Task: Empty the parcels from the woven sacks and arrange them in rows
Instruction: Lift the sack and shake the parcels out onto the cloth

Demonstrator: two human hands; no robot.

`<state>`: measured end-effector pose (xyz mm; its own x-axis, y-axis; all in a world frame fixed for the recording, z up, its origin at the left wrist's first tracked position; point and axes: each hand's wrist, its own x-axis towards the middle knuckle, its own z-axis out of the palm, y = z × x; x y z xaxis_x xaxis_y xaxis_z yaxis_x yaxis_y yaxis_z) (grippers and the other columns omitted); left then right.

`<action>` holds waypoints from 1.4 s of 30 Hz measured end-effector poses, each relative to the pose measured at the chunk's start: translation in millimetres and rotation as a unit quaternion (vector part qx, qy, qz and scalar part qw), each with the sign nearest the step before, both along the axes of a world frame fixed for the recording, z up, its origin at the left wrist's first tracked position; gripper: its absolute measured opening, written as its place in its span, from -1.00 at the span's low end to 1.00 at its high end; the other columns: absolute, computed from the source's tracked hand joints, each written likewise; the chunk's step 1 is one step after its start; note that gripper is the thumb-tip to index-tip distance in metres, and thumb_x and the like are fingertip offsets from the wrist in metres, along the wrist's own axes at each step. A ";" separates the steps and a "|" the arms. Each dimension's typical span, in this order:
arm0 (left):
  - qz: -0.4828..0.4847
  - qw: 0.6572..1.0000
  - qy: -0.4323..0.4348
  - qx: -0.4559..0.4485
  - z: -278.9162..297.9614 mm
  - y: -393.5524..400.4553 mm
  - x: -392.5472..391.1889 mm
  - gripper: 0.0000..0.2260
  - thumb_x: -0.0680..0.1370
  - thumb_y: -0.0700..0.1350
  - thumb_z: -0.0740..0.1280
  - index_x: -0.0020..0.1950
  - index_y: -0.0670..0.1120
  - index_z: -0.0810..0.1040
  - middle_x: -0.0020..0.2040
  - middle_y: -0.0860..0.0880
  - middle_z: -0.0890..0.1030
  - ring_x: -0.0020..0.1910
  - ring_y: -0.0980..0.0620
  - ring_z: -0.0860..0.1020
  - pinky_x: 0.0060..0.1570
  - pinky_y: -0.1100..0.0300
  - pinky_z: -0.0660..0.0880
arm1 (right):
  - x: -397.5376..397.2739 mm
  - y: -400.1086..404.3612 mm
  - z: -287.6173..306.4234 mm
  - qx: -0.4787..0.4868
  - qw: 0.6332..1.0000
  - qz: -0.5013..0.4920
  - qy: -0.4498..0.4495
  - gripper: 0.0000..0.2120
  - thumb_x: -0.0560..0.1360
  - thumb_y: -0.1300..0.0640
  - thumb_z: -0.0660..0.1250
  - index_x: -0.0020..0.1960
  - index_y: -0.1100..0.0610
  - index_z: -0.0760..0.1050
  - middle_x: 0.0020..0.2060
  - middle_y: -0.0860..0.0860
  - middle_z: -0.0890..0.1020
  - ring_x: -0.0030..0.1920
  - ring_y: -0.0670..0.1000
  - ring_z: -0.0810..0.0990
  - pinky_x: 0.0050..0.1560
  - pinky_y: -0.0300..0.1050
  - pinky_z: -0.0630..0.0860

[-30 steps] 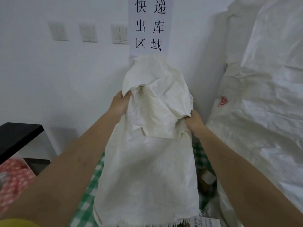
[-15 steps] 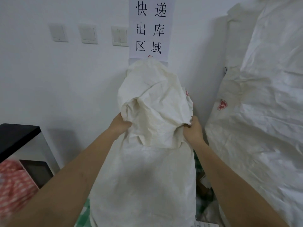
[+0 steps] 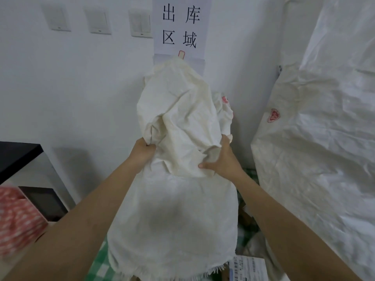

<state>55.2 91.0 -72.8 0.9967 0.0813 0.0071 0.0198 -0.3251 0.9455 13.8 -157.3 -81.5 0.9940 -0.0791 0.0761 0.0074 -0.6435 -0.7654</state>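
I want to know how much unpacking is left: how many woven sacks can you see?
2: the woven sack gripped by the left hand and right hand at centre, and a big sack at right. Others may be hidden.

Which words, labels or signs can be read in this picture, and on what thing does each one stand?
"出库区域": paper sign on the wall.
Red stamp on the big sack: too blurred.
Red mark on the held sack: unreadable.
Parcel label, bottom edge: too small.
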 end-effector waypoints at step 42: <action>0.088 0.987 -0.119 -0.065 51.9 -3.4 28.9 -0.73 0.64 -0.14 0.14 0.31 -0.13 0.45 0.16 -0.03 0.55 0.11 -0.04 0.53 0.16 0.08 0.47 | 12.0 3.9 50.2 0.081 0.975 -0.090 -0.186 -0.76 0.58 0.21 0.14 0.20 0.23 0.45 -0.01 0.06 0.58 -0.03 0.08 0.54 0.02 0.01 0.49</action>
<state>84.1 87.6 -21.0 0.9382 0.2692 0.2177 -0.1626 -0.2124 0.9635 25.8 -153.4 -31.3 0.8688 -0.2907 0.4008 0.2018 -0.5314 -0.8227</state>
